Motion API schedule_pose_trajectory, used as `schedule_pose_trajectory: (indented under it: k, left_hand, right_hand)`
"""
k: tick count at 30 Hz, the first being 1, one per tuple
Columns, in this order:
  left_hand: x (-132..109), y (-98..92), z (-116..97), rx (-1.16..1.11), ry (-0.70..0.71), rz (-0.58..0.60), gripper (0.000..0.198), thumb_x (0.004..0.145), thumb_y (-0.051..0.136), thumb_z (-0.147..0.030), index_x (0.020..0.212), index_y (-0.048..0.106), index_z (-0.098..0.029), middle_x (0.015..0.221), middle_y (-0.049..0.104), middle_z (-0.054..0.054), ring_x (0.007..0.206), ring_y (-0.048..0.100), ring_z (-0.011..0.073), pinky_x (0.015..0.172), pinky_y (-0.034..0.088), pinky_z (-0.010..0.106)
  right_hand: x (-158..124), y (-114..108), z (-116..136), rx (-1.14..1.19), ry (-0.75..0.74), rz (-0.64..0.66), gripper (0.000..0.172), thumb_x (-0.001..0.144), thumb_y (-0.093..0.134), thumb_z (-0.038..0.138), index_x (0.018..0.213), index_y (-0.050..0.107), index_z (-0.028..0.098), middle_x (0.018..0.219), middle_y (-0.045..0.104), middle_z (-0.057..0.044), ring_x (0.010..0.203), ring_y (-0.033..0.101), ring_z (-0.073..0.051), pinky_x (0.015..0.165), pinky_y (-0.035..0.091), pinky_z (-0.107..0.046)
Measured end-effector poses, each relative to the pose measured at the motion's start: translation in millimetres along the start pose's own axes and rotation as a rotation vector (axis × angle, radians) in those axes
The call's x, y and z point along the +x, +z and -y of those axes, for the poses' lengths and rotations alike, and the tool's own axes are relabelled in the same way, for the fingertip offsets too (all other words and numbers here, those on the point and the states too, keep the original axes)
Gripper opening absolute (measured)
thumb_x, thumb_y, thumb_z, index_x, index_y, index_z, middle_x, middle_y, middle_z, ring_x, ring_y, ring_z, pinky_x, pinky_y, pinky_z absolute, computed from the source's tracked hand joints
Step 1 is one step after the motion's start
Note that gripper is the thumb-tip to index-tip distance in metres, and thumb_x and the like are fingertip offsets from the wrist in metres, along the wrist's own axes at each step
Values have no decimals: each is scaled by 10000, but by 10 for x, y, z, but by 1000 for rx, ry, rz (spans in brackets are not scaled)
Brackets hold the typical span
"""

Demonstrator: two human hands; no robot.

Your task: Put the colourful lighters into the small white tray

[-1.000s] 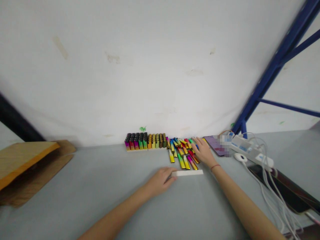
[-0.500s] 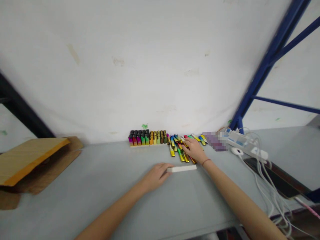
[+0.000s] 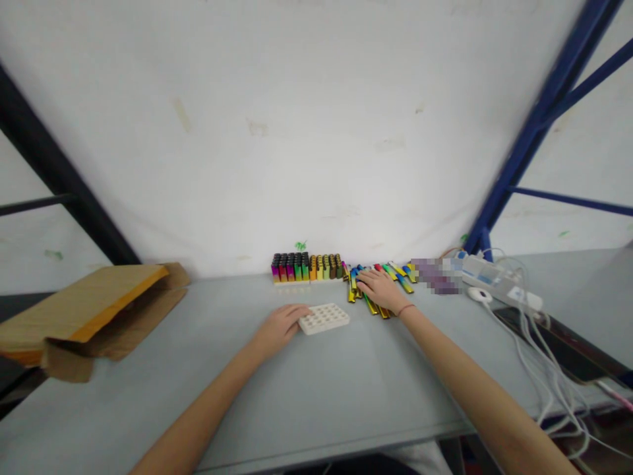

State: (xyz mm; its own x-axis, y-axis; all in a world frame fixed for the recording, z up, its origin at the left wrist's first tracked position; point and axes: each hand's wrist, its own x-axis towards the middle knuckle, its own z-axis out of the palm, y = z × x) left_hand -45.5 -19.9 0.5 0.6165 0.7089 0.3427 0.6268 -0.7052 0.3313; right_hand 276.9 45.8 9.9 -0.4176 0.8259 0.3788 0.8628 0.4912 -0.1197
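My left hand (image 3: 280,328) holds the left edge of a white perforated holder (image 3: 324,318), which lies flat on the grey table with rows of small holes facing up. My right hand (image 3: 378,291) rests with extended fingers on a loose heap of metallic rainbow-coloured lighters (image 3: 376,285), hiding part of it. To the left of that heap, several lighters (image 3: 305,268) stand upright in tight rows on a pale base, their black tops up.
A brown cardboard envelope (image 3: 93,310) with an orange edge lies on the table (image 3: 346,389) at left. At right are a pixelated flat object (image 3: 435,276), a white power strip (image 3: 494,280), tangled white cables (image 3: 544,369) and a dark flat device (image 3: 554,343). Blue steel rack uprights (image 3: 539,132) stand behind.
The white piece has gone from a narrow strip on its edge to lying flat, holes up, and shifted left with my left hand. My right hand has moved slightly over the lighters.
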Motion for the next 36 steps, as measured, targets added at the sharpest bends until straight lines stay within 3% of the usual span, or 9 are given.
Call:
schedule_pose_trajectory:
  k: [5, 7, 12, 16, 19, 24, 29, 33, 36]
  left_hand:
    - [-125, -133, 311, 108, -58, -30, 400, 834, 381, -67, 1130, 605, -216, 1250, 532, 66, 1142, 494, 199, 1009, 384, 379]
    - [-138, -185, 337, 148, -85, -37, 415, 814, 389, -55, 1117, 625, -213, 1281, 503, 74, 1158, 477, 215, 1016, 376, 398]
    - [-194, -265, 109, 178, -80, -61, 394, 874, 400, -148, 1209, 586, -240, 1304, 496, 75, 1178, 456, 230, 1027, 350, 420]
    - [-402, -260, 0, 169, -18, 87, 326, 899, 470, -347, 1205, 580, -319, 1261, 554, 26, 1149, 494, 212, 1012, 363, 392]
    - [-632, -314, 211, 249, -108, 53, 329, 907, 441, -323, 1203, 579, -293, 1263, 559, 37, 1155, 493, 211, 1000, 373, 396]
    - [-838, -522, 845, 366, -286, 14, 398, 915, 351, -310, 1234, 550, -178, 1268, 551, 95, 1157, 495, 228, 1019, 354, 400]
    - [-555, -547, 1217, 399, -391, 27, 450, 925, 267, -295, 1253, 504, -99, 1322, 497, 142, 1225, 440, 225, 1055, 304, 408]
    - [-226, -473, 1270, 365, -543, 82, 429, 940, 243, -345, 1265, 482, -198, 1423, 396, 89, 1329, 298, 304, 1018, 253, 594]
    - [-97, -434, 1269, 349, -595, 101, 419, 953, 212, -358, 1202, 522, -230, 1453, 357, 54, 1361, 229, 312, 1006, 238, 624]
  right_hand:
    - [-134, -147, 410, 151, -121, 0, 404, 948, 319, 386, 1122, 607, 162, 1127, 631, -116, 1065, 550, -208, 951, 387, -365]
    - [-211, -139, 643, 226, -250, 19, 420, 916, 399, 414, 1221, 549, 168, 1213, 590, -118, 1126, 522, -213, 973, 386, -357]
    - [-278, 30, 1114, 270, -430, 120, 470, 894, 444, 441, 1291, 494, 194, 1320, 522, -104, 1231, 453, -221, 1034, 342, -379]
    - [-164, 128, 1288, 285, -439, 143, 471, 913, 408, 437, 1299, 484, 178, 1309, 533, -102, 1224, 461, -211, 1035, 347, -363]
    - [-86, 148, 1311, 286, -414, 114, 483, 909, 406, 452, 1307, 474, 185, 1363, 473, -109, 1247, 430, -219, 1041, 339, -373]
    - [-63, 236, 1232, 272, -331, 96, 443, 887, 459, 405, 1266, 504, 180, 1307, 508, -127, 1205, 457, -229, 1012, 361, -389]
    - [-62, 308, 1198, 256, -316, 99, 393, 877, 473, 385, 1194, 556, 168, 1247, 547, -120, 1170, 474, -235, 997, 365, -393]
    - [-39, 281, 1210, 267, -314, 114, 378, 870, 486, 386, 1165, 573, 167, 1231, 557, -119, 1154, 486, -228, 988, 370, -383]
    - [-31, 272, 1211, 282, -312, 117, 371, 862, 501, 383, 1154, 578, 169, 1216, 567, -119, 1152, 489, -226, 984, 369, -386]
